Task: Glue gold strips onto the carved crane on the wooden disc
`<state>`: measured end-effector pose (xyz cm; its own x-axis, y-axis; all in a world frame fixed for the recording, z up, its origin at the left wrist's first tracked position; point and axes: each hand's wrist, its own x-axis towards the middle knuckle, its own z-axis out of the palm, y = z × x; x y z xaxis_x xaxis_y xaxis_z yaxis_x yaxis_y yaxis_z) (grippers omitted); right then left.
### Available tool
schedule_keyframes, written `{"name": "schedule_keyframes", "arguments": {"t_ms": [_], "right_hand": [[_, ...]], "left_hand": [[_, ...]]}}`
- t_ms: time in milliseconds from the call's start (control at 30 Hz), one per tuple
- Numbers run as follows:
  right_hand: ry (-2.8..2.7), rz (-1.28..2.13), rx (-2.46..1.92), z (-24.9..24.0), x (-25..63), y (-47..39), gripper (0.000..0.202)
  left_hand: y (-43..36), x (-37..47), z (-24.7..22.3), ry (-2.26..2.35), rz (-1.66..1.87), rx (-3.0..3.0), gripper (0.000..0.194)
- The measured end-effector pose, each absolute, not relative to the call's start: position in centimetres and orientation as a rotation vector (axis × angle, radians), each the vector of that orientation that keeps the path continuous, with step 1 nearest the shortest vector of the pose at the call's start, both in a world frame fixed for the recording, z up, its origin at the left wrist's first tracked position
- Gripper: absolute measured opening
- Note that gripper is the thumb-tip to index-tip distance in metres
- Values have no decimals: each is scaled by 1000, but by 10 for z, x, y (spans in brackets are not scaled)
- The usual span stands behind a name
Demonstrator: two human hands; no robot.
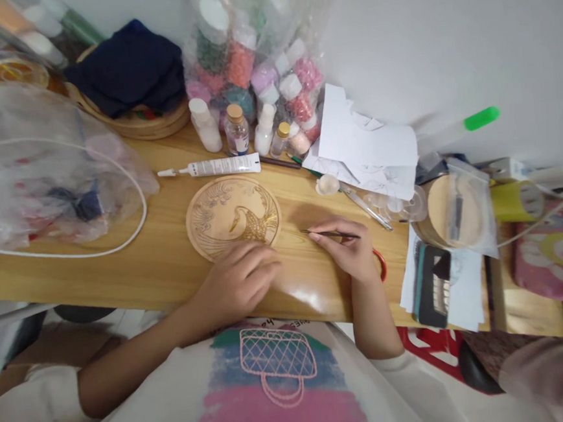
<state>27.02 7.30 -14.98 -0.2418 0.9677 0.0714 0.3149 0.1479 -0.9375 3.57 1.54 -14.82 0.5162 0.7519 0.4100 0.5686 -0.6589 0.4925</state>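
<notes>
A round wooden plaque (203, 227) lies on the table, with a carved bird and swirling lines, parts of them gold. My left hand (245, 275) rests at its lower edge and covers a bit of the rim. The fingers there are bent and close together; what they hold, if anything, is hidden. Right of the plaque, my right hand (350, 251) pinches dark, thin tweezers (335, 234), their tip pointing left toward the plaque and apart from it. Red-handled scissors (381, 265) lie partly hidden behind my right wrist.
A white glue tube (224, 165) lies behind the plaque, with small bottles (237, 130) beyond. Bagged jars (241, 64) stand against the wall. At left are a plastic bag (39, 171) and white cable (127, 168); at right, papers (366, 142), a craft knife (366, 207) and a phone (432, 283).
</notes>
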Motion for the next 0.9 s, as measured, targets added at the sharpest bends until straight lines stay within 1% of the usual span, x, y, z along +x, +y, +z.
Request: {"name": "schedule_keyframes", "arguments": {"t_ms": [100,200,300,500,900], "right_hand": [[-1774,1052,-1219,-147,256,73,4],[-1848,1004,-1181,-148,246,74,5],[-1892,993,-1158,-149,243,76,6],[-1914,988,-1136,-153,243,77,8],[-1943,959,-1122,-153,243,77,7]], "left_hand": [[15,22,-155,1404,875,2576,16],[21,19,-158,1527,906,2607,16],[27,24,-162,1558,943,2612,17],[30,31,-172,1530,904,2611,19],[32,31,-174,1524,906,2578,18]]}}
